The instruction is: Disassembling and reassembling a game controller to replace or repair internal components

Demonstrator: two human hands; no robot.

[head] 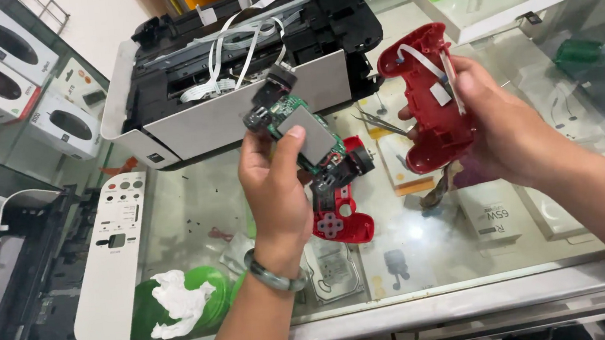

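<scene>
Controller is already split open; nothing rejoined yet. Left hand [274,188] pinches the green circuit board [304,134], front red shell half [342,214] seemingly hanging from it above the glass counter [194,204]. Right hand [504,126] clasps the red rear shell [426,101], its white ribbon cable [422,64] loose. Count: two shell halves, one board, one pair of tweezers [380,123], one opened printer [232,72] behind.

Controller shell [430,134] was glossy red plastic; the circuit board [298,129] was matt green with a dull grey pad. Counter top [194,204] was smooth reflective glass, the bracelet [275,276] polished stone-like green.
</scene>
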